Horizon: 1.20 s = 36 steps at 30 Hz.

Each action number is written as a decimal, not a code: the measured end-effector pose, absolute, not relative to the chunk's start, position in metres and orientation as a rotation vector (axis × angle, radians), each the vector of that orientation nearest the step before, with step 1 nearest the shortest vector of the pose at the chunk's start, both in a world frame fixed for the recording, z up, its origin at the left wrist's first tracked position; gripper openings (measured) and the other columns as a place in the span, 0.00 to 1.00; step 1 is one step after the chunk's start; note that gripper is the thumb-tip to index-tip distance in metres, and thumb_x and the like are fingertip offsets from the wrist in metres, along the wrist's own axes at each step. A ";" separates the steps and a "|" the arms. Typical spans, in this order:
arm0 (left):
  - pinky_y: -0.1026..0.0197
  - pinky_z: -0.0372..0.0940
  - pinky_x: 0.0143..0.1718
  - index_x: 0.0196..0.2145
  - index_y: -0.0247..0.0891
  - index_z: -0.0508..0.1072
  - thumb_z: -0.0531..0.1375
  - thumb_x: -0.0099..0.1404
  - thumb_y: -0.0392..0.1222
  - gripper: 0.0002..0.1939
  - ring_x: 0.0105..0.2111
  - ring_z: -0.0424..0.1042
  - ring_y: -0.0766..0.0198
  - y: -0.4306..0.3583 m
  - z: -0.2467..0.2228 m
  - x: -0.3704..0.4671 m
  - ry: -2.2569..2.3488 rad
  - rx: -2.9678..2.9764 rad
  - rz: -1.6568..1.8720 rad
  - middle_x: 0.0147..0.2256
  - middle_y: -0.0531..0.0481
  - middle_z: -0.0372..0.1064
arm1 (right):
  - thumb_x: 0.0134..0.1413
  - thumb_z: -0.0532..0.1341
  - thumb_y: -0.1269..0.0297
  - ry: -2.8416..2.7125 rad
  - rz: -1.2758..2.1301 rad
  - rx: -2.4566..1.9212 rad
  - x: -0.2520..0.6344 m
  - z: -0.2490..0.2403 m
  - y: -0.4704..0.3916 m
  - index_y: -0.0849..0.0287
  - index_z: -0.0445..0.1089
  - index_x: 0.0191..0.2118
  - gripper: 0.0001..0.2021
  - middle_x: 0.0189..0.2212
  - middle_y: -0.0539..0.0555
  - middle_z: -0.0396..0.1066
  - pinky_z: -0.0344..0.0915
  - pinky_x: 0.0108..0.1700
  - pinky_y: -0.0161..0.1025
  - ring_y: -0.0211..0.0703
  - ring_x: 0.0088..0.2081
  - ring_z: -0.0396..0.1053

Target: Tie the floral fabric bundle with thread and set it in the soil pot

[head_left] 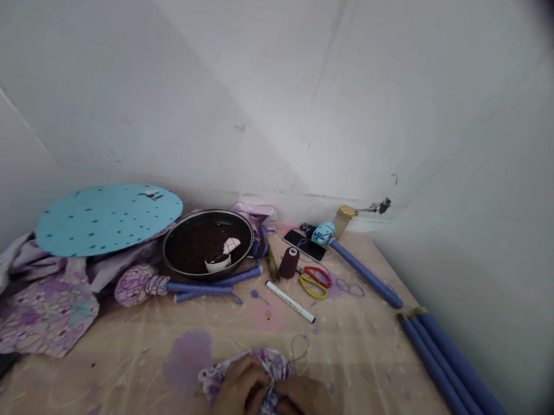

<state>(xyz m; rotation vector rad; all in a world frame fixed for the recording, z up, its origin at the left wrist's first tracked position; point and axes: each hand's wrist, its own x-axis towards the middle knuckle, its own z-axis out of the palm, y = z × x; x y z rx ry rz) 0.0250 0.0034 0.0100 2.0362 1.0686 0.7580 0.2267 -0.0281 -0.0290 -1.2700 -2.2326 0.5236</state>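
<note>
At the bottom centre, a gathered piece of purple and white floral fabric (278,362) lies on the table. My left hand (240,392) pinches its folds from the left. Close beside it, my right hand (306,401) has its fingers closed on the same bunched cloth. The fingertips nearly meet in the middle of the gathers. A thin loop of thread (300,349) rises just behind my right hand. Part of the fabric is hidden under both hands.
Behind are a dark pan (168,263), a white marker (290,301), a thread spool (289,264), scissors (315,283) and a phone (305,245). Floral cloth (45,312) and a blue oval board (105,222) lie left. Blue wrapped sticks (453,371) lie right, near the wall.
</note>
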 end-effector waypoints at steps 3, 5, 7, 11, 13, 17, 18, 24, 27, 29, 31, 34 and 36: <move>0.60 0.66 0.40 0.31 0.38 0.71 0.57 0.62 0.27 0.08 0.36 0.72 0.58 0.003 0.013 0.027 1.101 2.033 0.739 0.33 0.48 0.73 | 0.65 0.53 0.54 -2.239 0.520 -1.269 0.227 -0.028 -0.028 0.53 0.71 0.40 0.13 0.29 0.53 0.77 0.67 0.31 0.35 0.46 0.29 0.76; 0.59 0.66 0.40 0.32 0.39 0.72 0.57 0.63 0.28 0.08 0.37 0.72 0.57 0.003 0.014 0.028 1.095 2.044 0.730 0.33 0.49 0.74 | 0.65 0.52 0.53 -2.248 0.523 -1.263 0.227 -0.028 -0.027 0.54 0.71 0.40 0.14 0.28 0.53 0.77 0.67 0.30 0.36 0.46 0.29 0.75; 0.58 0.66 0.41 0.34 0.39 0.73 0.57 0.64 0.28 0.08 0.37 0.72 0.57 0.004 0.014 0.028 1.076 2.053 0.733 0.34 0.49 0.74 | 0.65 0.52 0.54 -2.257 0.533 -1.261 0.227 -0.029 -0.027 0.54 0.71 0.40 0.13 0.28 0.54 0.77 0.67 0.30 0.36 0.47 0.29 0.75; 0.57 0.66 0.43 0.36 0.40 0.75 0.60 0.59 0.26 0.11 0.39 0.73 0.56 0.003 0.012 0.027 1.076 2.056 0.719 0.36 0.49 0.75 | 0.62 0.57 0.59 -2.266 0.571 -1.276 0.229 -0.032 -0.029 0.54 0.71 0.41 0.08 0.30 0.53 0.77 0.68 0.32 0.36 0.48 0.31 0.76; 0.57 0.67 0.43 0.35 0.40 0.75 0.61 0.57 0.25 0.12 0.39 0.73 0.56 0.004 0.011 0.027 1.095 2.056 0.721 0.36 0.49 0.76 | 0.60 0.59 0.62 -2.270 0.590 -1.274 0.230 -0.034 -0.030 0.53 0.71 0.42 0.07 0.32 0.53 0.78 0.68 0.34 0.36 0.47 0.32 0.76; 0.58 0.67 0.41 0.34 0.39 0.75 0.59 0.58 0.26 0.10 0.37 0.73 0.57 0.004 0.007 0.026 1.070 2.099 0.782 0.34 0.49 0.75 | 0.53 0.63 0.64 -2.153 0.716 -1.365 0.235 -0.028 -0.029 0.53 0.71 0.43 0.10 0.25 0.48 0.74 0.64 0.26 0.32 0.42 0.24 0.71; 0.59 0.67 0.40 0.34 0.39 0.74 0.59 0.59 0.26 0.10 0.37 0.73 0.57 0.004 0.006 0.026 1.051 2.117 0.799 0.33 0.49 0.75 | 0.53 0.63 0.64 -2.085 0.769 -1.402 0.237 -0.023 -0.029 0.54 0.71 0.44 0.11 0.22 0.46 0.72 0.61 0.24 0.32 0.40 0.22 0.68; 0.60 0.67 0.41 0.36 0.40 0.74 0.57 0.64 0.30 0.09 0.37 0.73 0.59 0.000 0.009 0.025 1.028 2.111 0.818 0.34 0.48 0.75 | 0.63 0.50 0.67 -1.853 0.837 -1.431 0.238 0.007 -0.030 0.56 0.69 0.39 0.10 0.30 0.51 0.73 0.66 0.34 0.34 0.42 0.32 0.73; 0.60 0.67 0.42 0.37 0.40 0.75 0.56 0.66 0.31 0.09 0.38 0.73 0.59 0.000 0.012 0.024 1.048 2.082 0.800 0.35 0.47 0.75 | 0.65 0.51 0.64 -1.848 0.733 -1.447 0.234 0.001 -0.034 0.53 0.68 0.45 0.10 0.33 0.52 0.76 0.68 0.36 0.34 0.43 0.33 0.75; 0.60 0.67 0.43 0.37 0.40 0.75 0.56 0.66 0.31 0.09 0.38 0.73 0.58 0.001 0.012 0.024 1.051 2.076 0.792 0.35 0.47 0.75 | 0.66 0.53 0.62 -1.882 0.680 -1.472 0.232 -0.007 -0.035 0.52 0.68 0.45 0.08 0.32 0.50 0.75 0.68 0.34 0.33 0.43 0.31 0.75; 0.59 0.67 0.43 0.37 0.40 0.75 0.56 0.65 0.30 0.09 0.39 0.73 0.58 0.001 0.011 0.025 1.053 2.071 0.792 0.36 0.47 0.75 | 0.67 0.52 0.61 -1.965 0.629 -1.449 0.231 -0.010 -0.032 0.52 0.68 0.40 0.09 0.30 0.50 0.73 0.67 0.32 0.32 0.41 0.29 0.73; 0.59 0.67 0.42 0.37 0.40 0.75 0.56 0.65 0.29 0.10 0.38 0.73 0.58 0.000 0.010 0.025 1.045 2.070 0.802 0.35 0.47 0.75 | 0.69 0.48 0.59 -2.084 0.554 -1.350 0.229 -0.006 -0.024 0.53 0.68 0.35 0.15 0.33 0.52 0.68 0.66 0.33 0.32 0.39 0.30 0.71; 0.60 0.67 0.42 0.37 0.40 0.74 0.56 0.64 0.29 0.10 0.38 0.73 0.58 -0.001 0.010 0.025 1.037 2.073 0.811 0.35 0.48 0.75 | 0.70 0.46 0.59 -2.111 0.565 -1.286 0.228 0.000 -0.017 0.54 0.69 0.37 0.16 0.33 0.52 0.66 0.66 0.33 0.32 0.39 0.30 0.70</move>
